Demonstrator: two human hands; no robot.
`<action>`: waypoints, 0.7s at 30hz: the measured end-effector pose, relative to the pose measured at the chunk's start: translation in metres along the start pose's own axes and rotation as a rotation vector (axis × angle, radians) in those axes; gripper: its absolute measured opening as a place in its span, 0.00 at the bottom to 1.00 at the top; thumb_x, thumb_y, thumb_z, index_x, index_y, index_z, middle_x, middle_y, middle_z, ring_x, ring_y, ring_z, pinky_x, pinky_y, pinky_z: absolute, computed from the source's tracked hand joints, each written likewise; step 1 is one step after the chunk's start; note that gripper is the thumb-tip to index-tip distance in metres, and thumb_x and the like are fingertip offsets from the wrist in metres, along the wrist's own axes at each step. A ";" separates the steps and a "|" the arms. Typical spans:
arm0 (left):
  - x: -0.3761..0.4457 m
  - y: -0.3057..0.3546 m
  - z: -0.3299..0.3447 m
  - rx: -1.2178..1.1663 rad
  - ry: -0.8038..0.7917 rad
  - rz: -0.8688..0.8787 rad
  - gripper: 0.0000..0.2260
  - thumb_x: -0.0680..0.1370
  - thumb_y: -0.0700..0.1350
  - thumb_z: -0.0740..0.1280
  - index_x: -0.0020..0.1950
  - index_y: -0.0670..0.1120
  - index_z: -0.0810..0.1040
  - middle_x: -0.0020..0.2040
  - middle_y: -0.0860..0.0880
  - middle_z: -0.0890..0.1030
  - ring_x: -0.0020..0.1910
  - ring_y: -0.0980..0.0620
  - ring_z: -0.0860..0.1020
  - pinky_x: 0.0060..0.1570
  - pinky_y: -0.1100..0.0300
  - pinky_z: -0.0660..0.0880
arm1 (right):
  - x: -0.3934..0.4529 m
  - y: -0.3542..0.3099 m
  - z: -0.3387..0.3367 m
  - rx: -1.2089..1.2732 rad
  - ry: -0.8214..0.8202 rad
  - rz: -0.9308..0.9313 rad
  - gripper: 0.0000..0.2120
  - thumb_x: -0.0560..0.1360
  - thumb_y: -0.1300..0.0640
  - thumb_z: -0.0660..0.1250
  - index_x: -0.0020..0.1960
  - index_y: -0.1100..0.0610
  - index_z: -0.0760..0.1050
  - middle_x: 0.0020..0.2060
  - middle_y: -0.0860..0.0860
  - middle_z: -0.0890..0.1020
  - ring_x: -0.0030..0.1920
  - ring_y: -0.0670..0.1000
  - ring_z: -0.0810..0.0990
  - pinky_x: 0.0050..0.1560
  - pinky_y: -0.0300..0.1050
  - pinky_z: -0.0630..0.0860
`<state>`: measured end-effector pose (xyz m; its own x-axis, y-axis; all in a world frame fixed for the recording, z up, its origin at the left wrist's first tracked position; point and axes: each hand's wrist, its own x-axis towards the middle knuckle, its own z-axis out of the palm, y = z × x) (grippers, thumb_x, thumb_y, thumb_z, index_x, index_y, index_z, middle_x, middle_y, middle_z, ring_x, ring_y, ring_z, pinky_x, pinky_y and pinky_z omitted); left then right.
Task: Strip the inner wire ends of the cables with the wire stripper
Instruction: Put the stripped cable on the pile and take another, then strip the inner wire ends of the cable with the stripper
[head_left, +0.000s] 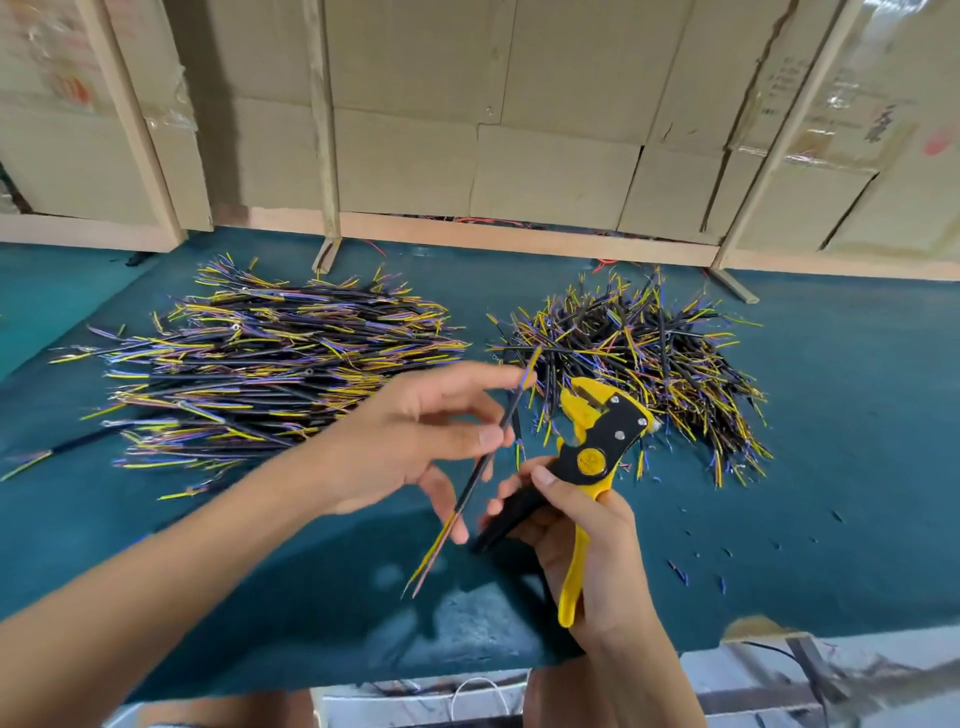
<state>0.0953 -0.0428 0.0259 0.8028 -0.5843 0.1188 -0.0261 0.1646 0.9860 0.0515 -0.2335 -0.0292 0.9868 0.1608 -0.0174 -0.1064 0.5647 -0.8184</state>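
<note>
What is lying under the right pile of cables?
The right pile of cables rests on the teal cloth, with short loose wire bits scattered nearby. Whatever lies beneath the pile's middle is covered.

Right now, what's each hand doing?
Left hand: pinching one black cable above the table.
Right hand: gripping the wire stripper by its handles.

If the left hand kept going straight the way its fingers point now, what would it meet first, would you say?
Most likely the wire stripper's yellow head, held in the right hand. The left hand, pinching one cable, points right and slightly away, with the right-hand cable pile beyond. Depth is unclear, so it might pass above the stripper.
</note>
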 end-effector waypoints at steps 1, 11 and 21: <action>-0.003 -0.008 0.000 -0.014 -0.014 -0.004 0.23 0.77 0.36 0.69 0.71 0.48 0.75 0.51 0.41 0.77 0.45 0.42 0.79 0.30 0.44 0.81 | 0.000 -0.001 0.000 0.012 0.005 0.002 0.09 0.71 0.59 0.74 0.47 0.63 0.81 0.41 0.66 0.79 0.40 0.63 0.81 0.45 0.58 0.80; -0.001 -0.043 -0.007 -0.469 0.294 0.106 0.23 0.77 0.38 0.69 0.70 0.54 0.76 0.49 0.48 0.76 0.45 0.50 0.81 0.31 0.51 0.82 | -0.003 0.006 -0.003 -0.213 -0.049 -0.026 0.06 0.71 0.61 0.75 0.47 0.56 0.82 0.47 0.64 0.84 0.41 0.61 0.82 0.48 0.57 0.80; 0.000 -0.042 -0.005 -0.557 0.442 0.199 0.25 0.78 0.36 0.65 0.73 0.53 0.71 0.44 0.49 0.77 0.45 0.49 0.81 0.36 0.45 0.82 | -0.009 0.001 0.001 -0.323 -0.133 0.024 0.08 0.70 0.56 0.77 0.48 0.56 0.83 0.43 0.65 0.85 0.41 0.62 0.84 0.48 0.52 0.81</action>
<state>0.0993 -0.0456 -0.0160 0.9826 -0.1457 0.1151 0.0155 0.6818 0.7313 0.0424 -0.2331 -0.0295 0.9577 0.2872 0.0190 -0.0642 0.2776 -0.9586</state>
